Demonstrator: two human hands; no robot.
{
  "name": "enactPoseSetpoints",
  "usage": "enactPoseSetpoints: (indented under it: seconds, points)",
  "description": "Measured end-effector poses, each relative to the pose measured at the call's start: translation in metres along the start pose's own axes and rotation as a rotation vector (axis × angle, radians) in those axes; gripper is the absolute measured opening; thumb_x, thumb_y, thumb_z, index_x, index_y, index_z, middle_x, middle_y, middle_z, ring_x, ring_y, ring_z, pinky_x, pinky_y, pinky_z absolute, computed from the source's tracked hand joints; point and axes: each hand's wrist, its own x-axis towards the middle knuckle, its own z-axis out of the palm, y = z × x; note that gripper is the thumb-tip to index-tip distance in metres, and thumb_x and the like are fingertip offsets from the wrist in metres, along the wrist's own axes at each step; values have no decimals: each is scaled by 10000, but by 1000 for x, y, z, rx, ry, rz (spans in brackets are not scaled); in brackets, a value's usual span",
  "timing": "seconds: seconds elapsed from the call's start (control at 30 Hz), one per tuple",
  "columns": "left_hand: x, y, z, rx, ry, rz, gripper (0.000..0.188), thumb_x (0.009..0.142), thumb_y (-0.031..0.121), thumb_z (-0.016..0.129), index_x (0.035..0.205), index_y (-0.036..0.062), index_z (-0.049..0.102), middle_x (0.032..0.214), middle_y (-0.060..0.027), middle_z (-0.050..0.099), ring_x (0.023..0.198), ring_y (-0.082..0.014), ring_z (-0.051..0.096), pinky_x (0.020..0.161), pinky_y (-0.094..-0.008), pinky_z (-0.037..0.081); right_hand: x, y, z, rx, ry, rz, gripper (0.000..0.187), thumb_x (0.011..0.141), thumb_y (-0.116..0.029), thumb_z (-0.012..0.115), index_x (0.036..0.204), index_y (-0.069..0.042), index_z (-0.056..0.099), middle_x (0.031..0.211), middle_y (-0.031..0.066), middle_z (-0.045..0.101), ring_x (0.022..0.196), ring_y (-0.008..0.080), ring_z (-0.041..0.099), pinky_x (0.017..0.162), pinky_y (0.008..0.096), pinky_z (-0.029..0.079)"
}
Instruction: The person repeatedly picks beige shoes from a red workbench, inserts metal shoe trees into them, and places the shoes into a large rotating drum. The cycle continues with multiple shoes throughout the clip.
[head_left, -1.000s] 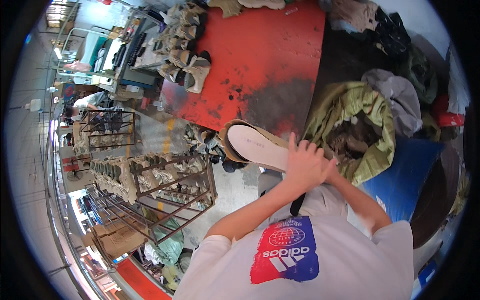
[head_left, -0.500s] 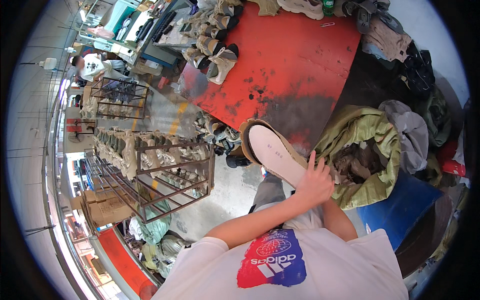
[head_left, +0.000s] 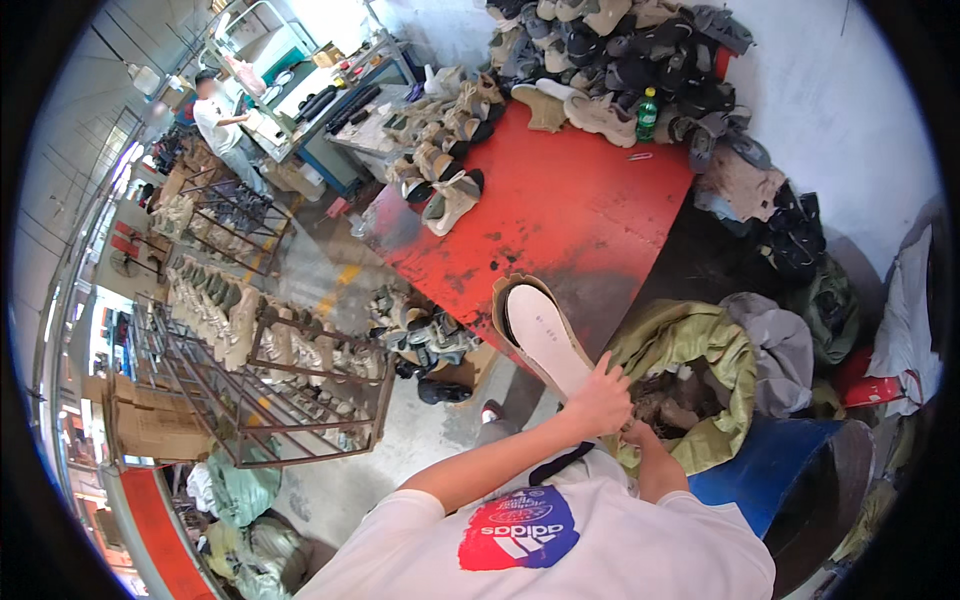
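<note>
A tan shoe upper [head_left: 548, 338], turned sole side up with a pale insole board showing, is held in front of me over the near edge of the red tabletop. My left hand [head_left: 597, 400] is closed over its near end, fingers bent toward the right. Just behind and below it is my right hand [head_left: 634, 432], close to the same end of the shoe. Its fingers are mostly hidden, so their grip does not show. Right beside both hands stands an open yellow-green sack [head_left: 735, 375] holding brown scraps.
The red tabletop [head_left: 560, 200] bears shoes [head_left: 452, 200] along its left edge, a green bottle [head_left: 647, 115] and a shoe heap at the back. Racks of shoes [head_left: 320, 385] stand left. A blue curved sheet [head_left: 775, 470] lies right. A person [head_left: 215, 120] stands far left.
The view has tilted up, bringing in more of the back wall and shoe heap. The shoe and both hands sit slightly lower and left in the picture; the left hand stays on the shoe.
</note>
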Motion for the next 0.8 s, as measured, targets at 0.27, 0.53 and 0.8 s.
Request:
enactPoseSetpoints:
  seconds: [0.27,0.53,0.8]
  points:
    - [-16,-12,-4,-137,96,146,208,836,244,643,965,108,735,989,-59,694,1067,-249,626,1142,-569,333,23,-29,-140,403,-335,225,221,874,-213,723,804,-28,624,619,96,522,537,199,482,518,382,415]
    - [-74,-133,-41,164,307,-461,443,834,95,618,1276,95,632,1379,-61,604,1358,-271,497,1153,-615,300,-79,-181,-272,1361,-101,-200,367,984,-291,629,1278,-85,558,875,117,641,670,228,634,639,412,565]
    - [-38,-195,-44,580,112,-273,355,917,186,593,1255,140,693,1407,32,602,1399,-252,457,1196,-621,233,-147,-243,-377,-362,1017,-1277,482,782,-10,661,1262,-52,642,1335,125,583,1142,295,607,947,401,506]
